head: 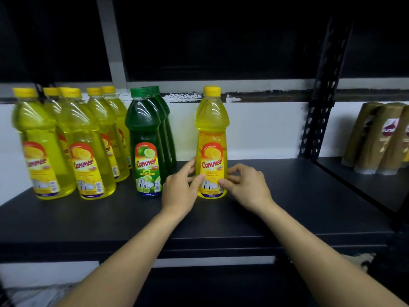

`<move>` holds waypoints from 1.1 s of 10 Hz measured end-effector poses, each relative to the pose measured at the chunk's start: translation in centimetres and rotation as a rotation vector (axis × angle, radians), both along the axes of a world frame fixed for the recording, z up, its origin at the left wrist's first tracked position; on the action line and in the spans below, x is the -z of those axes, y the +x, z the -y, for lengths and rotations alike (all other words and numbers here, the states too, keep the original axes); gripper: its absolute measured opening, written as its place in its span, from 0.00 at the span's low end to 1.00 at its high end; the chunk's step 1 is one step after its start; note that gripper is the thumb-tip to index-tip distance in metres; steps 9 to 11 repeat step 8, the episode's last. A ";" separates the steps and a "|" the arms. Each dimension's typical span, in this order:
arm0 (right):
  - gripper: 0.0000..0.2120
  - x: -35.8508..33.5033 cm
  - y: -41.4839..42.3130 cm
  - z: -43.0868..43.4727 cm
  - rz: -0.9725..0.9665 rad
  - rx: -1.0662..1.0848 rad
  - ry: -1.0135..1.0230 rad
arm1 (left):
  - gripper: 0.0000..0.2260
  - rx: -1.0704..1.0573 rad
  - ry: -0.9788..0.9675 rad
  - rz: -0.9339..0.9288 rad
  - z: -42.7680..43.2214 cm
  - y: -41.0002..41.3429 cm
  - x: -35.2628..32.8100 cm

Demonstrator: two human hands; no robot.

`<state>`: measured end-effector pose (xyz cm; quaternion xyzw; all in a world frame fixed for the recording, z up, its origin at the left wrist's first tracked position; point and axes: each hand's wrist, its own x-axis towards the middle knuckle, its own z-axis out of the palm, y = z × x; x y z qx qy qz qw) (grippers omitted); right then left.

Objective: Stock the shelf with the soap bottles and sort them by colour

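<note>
Yellow bottle (212, 142), head view: 1 unit, clear waisted plastic, screw cap, glossy label, upright on the matt black shelf (287, 196), just right of 3 green bottles (146, 140). Left hand (180, 187) and right hand (245, 185) both grip its base, fingers curled. Advice: keep it upright, label forward; its likely place is the yellow group (66, 140) at the left.

Brown wrapped packs (380, 138) stand at the far right, beyond a black perforated upright (318, 103).
</note>
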<state>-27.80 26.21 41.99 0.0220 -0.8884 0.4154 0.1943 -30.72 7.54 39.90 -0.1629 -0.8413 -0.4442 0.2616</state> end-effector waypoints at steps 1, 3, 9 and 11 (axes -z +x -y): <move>0.18 0.6 -0.4 0.5 -0.053 0.077 0.033 | 0.24 0.032 -0.035 0.005 -0.1 -0.2 -0.2; 0.22 2.0 -1.0 1.2 -0.154 0.093 -0.005 | 0.33 0.052 -0.040 0.027 -0.3 -0.6 0.2; 0.13 -10.2 12.3 -1.4 -0.577 -0.090 -0.517 | 0.10 -0.054 0.434 -0.215 1.8 9.6 -1.9; 0.13 -10.2 12.3 -1.4 -0.577 -0.090 -0.517 | 0.10 -0.054 0.434 -0.215 1.8 9.6 -1.9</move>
